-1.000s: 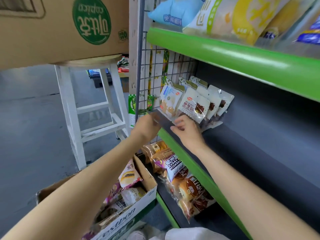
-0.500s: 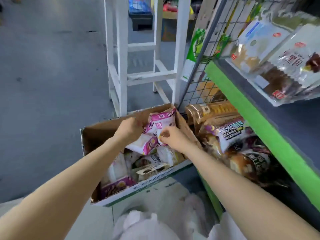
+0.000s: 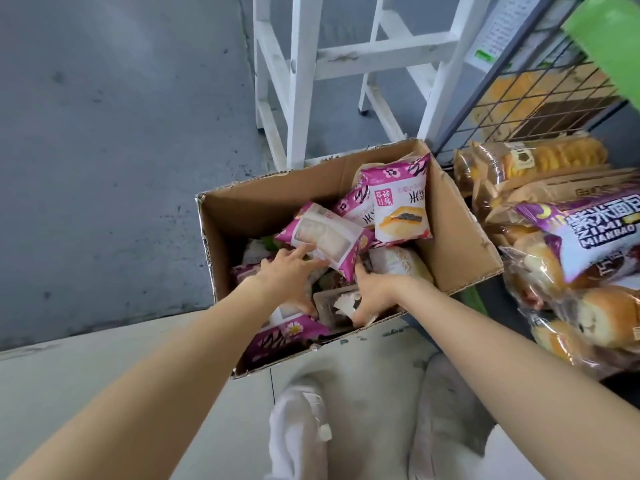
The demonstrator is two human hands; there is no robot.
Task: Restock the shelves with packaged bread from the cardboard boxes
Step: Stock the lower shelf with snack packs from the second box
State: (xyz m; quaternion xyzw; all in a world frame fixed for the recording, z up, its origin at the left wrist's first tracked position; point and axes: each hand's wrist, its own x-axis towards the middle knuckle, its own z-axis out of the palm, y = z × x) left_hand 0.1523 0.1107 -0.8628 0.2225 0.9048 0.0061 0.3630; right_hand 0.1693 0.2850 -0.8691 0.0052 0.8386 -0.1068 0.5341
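Hands (image 3: pixel 332 285) in cardboard box (image 3: pixel 263 209), touching pink bread packet (image 3: pixel 325 237)

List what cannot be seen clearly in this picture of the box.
- Head view: box bottom, hidden by packets.
- Left hand and right hand: fingertips buried among packets; grip unclear.
- Shelf: cut off by the right edge.
- Shelf label: print too small.

Both hands in cardboard box (image 3: pixel 270 199): left hand (image 3: pixel 287 271), right hand (image 3: pixel 375 291) touching pink bread packet (image 3: pixel 325 237) (grip unclear).
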